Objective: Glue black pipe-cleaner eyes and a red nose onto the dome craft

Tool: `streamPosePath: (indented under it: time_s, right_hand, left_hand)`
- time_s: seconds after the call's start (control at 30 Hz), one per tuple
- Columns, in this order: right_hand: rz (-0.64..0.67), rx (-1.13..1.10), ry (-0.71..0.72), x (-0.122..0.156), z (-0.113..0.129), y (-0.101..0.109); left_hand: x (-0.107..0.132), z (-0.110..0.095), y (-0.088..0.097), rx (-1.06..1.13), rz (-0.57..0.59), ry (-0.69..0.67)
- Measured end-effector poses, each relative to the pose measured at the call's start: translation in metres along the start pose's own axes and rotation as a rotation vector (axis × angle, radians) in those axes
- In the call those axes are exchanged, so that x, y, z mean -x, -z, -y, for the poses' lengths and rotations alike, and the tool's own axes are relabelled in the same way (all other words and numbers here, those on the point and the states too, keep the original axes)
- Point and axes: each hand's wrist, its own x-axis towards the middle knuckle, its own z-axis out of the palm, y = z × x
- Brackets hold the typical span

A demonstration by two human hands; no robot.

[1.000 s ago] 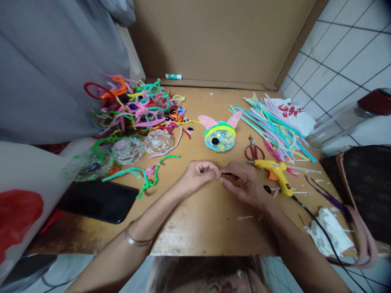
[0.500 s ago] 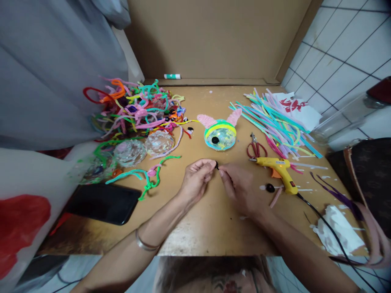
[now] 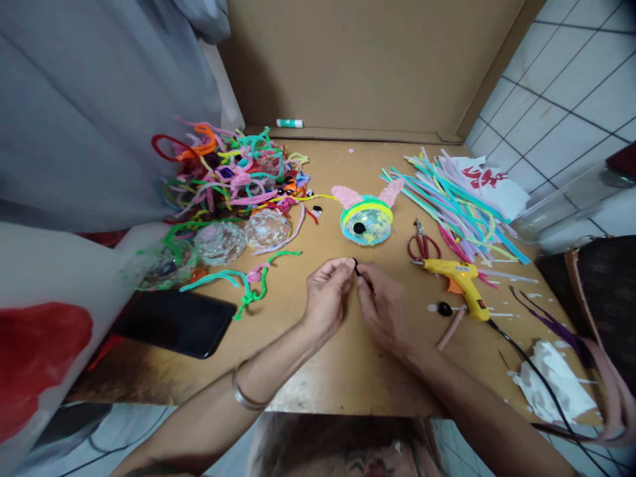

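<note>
My left hand and my right hand meet over the middle of the wooden table. Both pinch a small black pipe-cleaner piece between their fingertips. Just beyond them sits a clear dome craft ringed in yellow and teal, with two pink ears and a black spot. A yellow glue gun lies to the right of my right hand, with red scissors beside it.
A tangled heap of coloured pipe cleaners and clear domes lie at the left. Straight pipe cleaners fan out at the right. A black phone lies front left. A cardboard wall backs the table; crumpled tissue front right.
The black piece, stretched out between my hands a second ago, is now bunched small at the fingertips. My hands have drawn closer together.
</note>
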Motion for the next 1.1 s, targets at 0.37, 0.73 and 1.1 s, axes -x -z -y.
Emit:
streamPosePath:
  time_s: [0.37,0.73,1.1]
  right_hand:
    - [-0.056,0.053,0.095,-0.004,-0.005,0.004]
    - [-0.126,0.394,0.338,-0.004,-0.015,0.001]
    - [-0.046,-0.016,0.111,-0.004,-0.015,0.005]
  left_hand:
    - [0.006,0.002,-0.001,-0.011,0.023,0.061]
    - [0.008,0.008,0.0,0.017,0.03,0.095]
    - [0.005,0.0,0.0,0.086,0.039,0.175]
